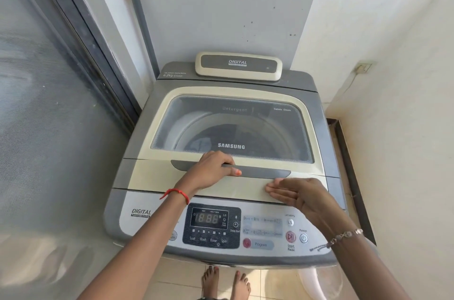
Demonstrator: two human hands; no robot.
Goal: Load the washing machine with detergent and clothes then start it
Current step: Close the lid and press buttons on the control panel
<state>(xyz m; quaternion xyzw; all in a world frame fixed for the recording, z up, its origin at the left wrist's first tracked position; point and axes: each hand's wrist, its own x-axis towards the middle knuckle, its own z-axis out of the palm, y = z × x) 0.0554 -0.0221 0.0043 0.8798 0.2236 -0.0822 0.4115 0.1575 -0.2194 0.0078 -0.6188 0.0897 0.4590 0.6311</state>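
Note:
A grey and cream top-loading washing machine (pixel 137 142) stands in front of me with its glass lid (pixel 231 125) down. Dark clothes show faintly in the drum through the glass. My left hand (pixel 211 172) grips the grey lid handle (pixel 265 173), fingers curled under its edge, thumb on top. My right hand (pixel 294 193) hovers flat and open just right of it, over the cream front strip of the lid, holding nothing. The control panel (pixel 213 225) with its display, the Start/Pause button (pixel 290 236) and the Power button (pixel 304 238) lies below my wrists.
A grey pole with an orange grip (pixel 140 17) leans in the corner behind the machine. A glass sliding door (pixel 49 103) runs along the left, a white wall (pixel 393 78) along the right. A white plastic container (pixel 321 280) sits on the floor by my feet.

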